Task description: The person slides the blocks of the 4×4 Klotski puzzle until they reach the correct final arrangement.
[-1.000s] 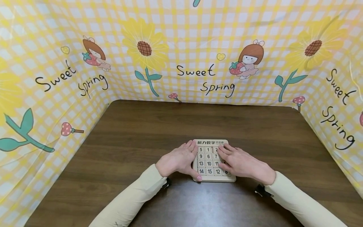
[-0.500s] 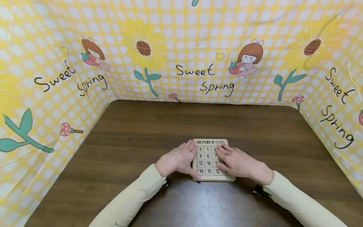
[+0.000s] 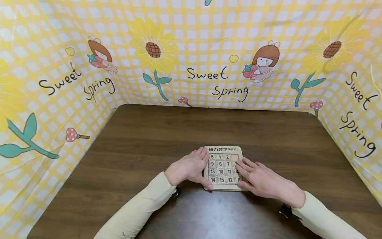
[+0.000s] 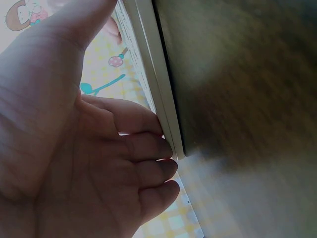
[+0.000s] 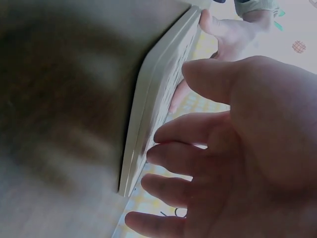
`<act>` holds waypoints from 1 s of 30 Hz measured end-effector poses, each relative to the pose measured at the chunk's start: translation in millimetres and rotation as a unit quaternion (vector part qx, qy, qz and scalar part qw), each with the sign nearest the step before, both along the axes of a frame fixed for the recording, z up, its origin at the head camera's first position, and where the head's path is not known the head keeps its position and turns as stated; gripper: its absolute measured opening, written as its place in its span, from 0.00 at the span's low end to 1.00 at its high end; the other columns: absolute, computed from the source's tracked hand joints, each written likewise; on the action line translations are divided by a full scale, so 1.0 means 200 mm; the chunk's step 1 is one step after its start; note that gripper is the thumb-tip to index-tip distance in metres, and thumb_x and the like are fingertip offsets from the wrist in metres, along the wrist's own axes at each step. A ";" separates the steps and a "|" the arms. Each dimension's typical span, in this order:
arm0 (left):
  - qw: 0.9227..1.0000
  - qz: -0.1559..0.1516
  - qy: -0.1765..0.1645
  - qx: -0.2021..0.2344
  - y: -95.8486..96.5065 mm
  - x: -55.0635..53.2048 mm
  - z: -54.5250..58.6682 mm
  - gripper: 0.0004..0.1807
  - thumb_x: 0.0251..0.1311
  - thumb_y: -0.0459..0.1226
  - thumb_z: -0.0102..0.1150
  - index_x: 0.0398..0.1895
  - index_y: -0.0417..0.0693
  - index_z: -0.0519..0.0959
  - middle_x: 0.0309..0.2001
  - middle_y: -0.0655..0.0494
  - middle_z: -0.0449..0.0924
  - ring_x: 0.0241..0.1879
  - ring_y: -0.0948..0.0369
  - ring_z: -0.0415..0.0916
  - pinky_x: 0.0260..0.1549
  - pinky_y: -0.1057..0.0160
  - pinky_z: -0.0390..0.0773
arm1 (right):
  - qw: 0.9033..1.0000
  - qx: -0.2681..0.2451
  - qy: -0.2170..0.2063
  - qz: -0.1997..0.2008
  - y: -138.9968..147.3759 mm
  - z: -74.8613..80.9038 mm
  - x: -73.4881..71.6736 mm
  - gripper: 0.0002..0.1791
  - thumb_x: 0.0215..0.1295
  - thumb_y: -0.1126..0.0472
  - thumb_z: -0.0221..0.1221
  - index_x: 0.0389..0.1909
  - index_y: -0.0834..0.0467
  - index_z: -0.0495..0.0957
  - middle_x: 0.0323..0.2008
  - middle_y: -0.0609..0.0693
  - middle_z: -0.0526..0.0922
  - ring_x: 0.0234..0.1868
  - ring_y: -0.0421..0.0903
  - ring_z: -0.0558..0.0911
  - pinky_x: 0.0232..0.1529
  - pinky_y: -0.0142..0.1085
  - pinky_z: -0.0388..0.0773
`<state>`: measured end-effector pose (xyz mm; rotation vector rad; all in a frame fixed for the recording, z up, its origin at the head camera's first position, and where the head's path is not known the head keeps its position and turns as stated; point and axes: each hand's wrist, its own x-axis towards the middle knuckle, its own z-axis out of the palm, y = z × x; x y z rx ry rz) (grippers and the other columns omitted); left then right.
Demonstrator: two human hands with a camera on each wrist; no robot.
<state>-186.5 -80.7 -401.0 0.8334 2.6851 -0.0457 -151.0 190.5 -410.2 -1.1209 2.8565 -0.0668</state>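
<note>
A pale number sliding puzzle [image 3: 221, 171] lies flat on the table, with square numbered tiles in a shallow frame. Its top right cell holds no tile. My left hand [image 3: 189, 167] rests along the left edge, thumb on the lower left corner and fingers near the upper left; in the left wrist view its fingertips [image 4: 166, 171] touch the board's side. My right hand [image 3: 265, 177] reaches over the right edge, its extended fingers over the right column, where they partly cover tiles. In the right wrist view its fingers [image 5: 173, 156] are spread beside the board [image 5: 153, 94].
A dark brown wooden table [image 3: 149, 132] bears the puzzle near its middle. Yellow checked cloth [image 3: 206, 39] with flowers and printed words stands around the back and both sides. Black straps with small devices [image 3: 287, 211] show at the wrists.
My right hand has drawn back to the right, uncovering the vacant top right cell and more of the right column. The left hand keeps its place on the board's edge.
</note>
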 end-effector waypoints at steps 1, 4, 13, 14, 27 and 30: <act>1.000 0.000 0.000 -0.001 0.00 0.00 0.00 0.69 0.43 0.73 0.62 0.77 0.38 0.47 0.79 0.42 0.40 0.79 0.51 0.41 0.77 0.55 0.49 | 1.000 0.001 0.000 0.000 0.00 0.00 0.01 0.36 0.70 0.43 0.54 0.70 0.63 0.66 0.71 0.60 0.66 0.72 0.61 0.65 0.63 0.62 0.70; 1.000 -0.001 0.000 -0.001 0.00 0.00 0.00 0.69 0.43 0.73 0.62 0.77 0.37 0.46 0.79 0.41 0.40 0.79 0.51 0.41 0.77 0.55 0.49 | 1.000 0.004 0.003 -0.001 0.01 0.00 0.01 0.36 0.70 0.43 0.54 0.69 0.62 0.67 0.71 0.60 0.66 0.72 0.61 0.66 0.63 0.62 0.70; 1.000 -0.002 0.002 0.001 0.00 0.00 0.00 0.70 0.42 0.73 0.62 0.77 0.37 0.46 0.79 0.41 0.40 0.79 0.51 0.41 0.77 0.55 0.49 | 1.000 0.005 0.010 0.005 0.01 -0.01 0.00 0.34 0.70 0.44 0.54 0.68 0.63 0.68 0.70 0.61 0.67 0.71 0.61 0.67 0.62 0.62 0.71; 1.000 -0.002 0.002 0.001 0.00 0.00 0.00 0.70 0.42 0.73 0.62 0.77 0.37 0.46 0.79 0.41 0.40 0.79 0.51 0.41 0.77 0.55 0.49 | 1.000 0.005 0.011 0.006 0.01 -0.01 0.00 0.34 0.71 0.44 0.54 0.68 0.64 0.68 0.70 0.61 0.68 0.71 0.61 0.67 0.62 0.62 0.71; 1.000 -0.005 0.005 0.003 0.00 0.00 -0.01 0.71 0.42 0.73 0.62 0.77 0.36 0.46 0.79 0.41 0.41 0.79 0.51 0.42 0.77 0.55 0.50 | 0.999 0.011 0.036 0.005 -0.01 -0.01 -0.03 0.33 0.70 0.46 0.54 0.67 0.64 0.69 0.68 0.61 0.70 0.70 0.60 0.69 0.60 0.60 0.73; 1.000 -0.007 0.007 0.004 0.00 0.00 -0.01 0.71 0.42 0.73 0.62 0.77 0.36 0.46 0.79 0.40 0.41 0.79 0.51 0.42 0.77 0.55 0.50 | 1.000 0.006 0.029 0.000 -0.01 -0.02 -0.04 0.33 0.70 0.46 0.54 0.68 0.65 0.68 0.69 0.61 0.70 0.70 0.60 0.68 0.60 0.60 0.73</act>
